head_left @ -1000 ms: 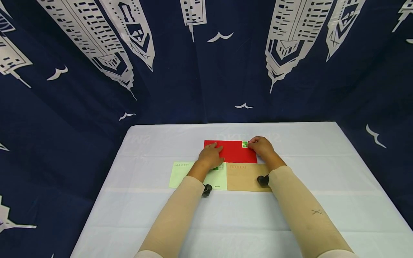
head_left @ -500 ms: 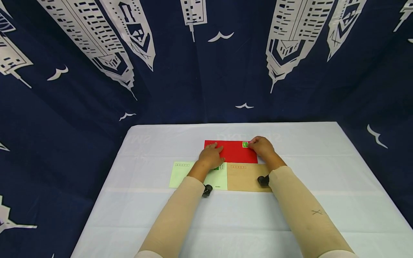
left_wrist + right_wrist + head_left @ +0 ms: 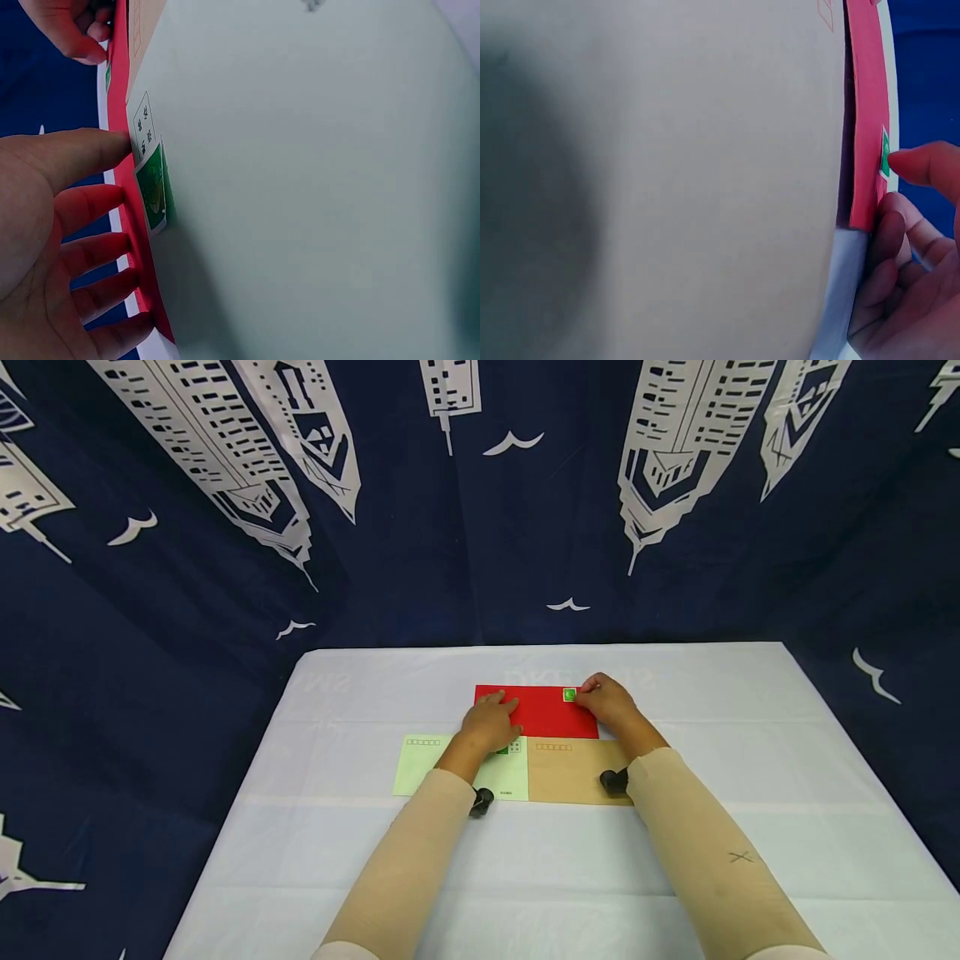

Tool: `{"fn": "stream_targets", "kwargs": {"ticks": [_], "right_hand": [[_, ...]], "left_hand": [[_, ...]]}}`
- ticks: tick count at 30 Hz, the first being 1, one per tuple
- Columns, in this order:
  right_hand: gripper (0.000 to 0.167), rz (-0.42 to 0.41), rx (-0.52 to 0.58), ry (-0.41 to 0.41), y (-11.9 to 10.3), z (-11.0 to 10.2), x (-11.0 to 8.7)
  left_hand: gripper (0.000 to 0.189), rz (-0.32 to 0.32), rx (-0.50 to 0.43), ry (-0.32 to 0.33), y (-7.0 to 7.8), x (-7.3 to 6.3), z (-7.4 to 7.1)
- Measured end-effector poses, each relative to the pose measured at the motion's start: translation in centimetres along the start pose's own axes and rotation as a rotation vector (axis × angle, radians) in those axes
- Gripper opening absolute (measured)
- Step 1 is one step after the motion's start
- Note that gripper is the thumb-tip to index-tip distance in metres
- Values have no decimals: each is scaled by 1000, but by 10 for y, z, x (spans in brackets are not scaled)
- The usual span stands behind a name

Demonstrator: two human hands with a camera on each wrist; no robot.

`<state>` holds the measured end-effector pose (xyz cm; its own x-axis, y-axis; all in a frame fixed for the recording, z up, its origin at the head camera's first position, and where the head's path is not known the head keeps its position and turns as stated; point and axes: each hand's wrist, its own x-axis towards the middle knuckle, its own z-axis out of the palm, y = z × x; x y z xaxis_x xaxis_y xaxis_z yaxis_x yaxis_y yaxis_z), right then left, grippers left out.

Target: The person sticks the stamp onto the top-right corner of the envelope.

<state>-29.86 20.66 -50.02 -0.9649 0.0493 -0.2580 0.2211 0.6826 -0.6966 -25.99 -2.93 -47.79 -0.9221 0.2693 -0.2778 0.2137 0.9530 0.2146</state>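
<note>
A red envelope (image 3: 540, 718) lies at the far side of the group, with a green stamp (image 3: 569, 695) near its upper right corner. My left hand (image 3: 489, 727) rests on the left part of this envelope, fingers spread. At the stamp's right edge is my right hand (image 3: 609, 703); in the right wrist view its thumb tip (image 3: 901, 161) touches the stamp, while the other fingers curl loosely near the envelope's corner, apart from the thumb. Under my left wrist lies a pale green envelope (image 3: 423, 768), its own green stamp (image 3: 154, 187) showing in the left wrist view.
To the right of the pale green envelope lies a brown envelope (image 3: 570, 777), partly under my right wrist. All three rest on a white-covered table (image 3: 360, 852). Behind stands a dark blue curtain (image 3: 450, 552) with white printed buildings and birds.
My right hand has risen very slightly at the stamp, its index fingertip a little farther from the thumb. My left hand and the envelopes keep their places.
</note>
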Motion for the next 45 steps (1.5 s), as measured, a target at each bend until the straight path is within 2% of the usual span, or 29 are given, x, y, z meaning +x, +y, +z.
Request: {"fn": "stream_targets", "kwargs": {"ticks": [7, 26, 45], "right_hand": [[44, 16, 43, -66, -1, 1, 0], [39, 13, 12, -47, -4, 1, -4], [43, 30, 127, -51, -2, 2, -4]], "left_hand": [[63, 4, 17, 3, -1, 1, 0], [64, 3, 6, 6, -1, 2, 2], [64, -1, -4, 2, 1, 0, -1]]}}
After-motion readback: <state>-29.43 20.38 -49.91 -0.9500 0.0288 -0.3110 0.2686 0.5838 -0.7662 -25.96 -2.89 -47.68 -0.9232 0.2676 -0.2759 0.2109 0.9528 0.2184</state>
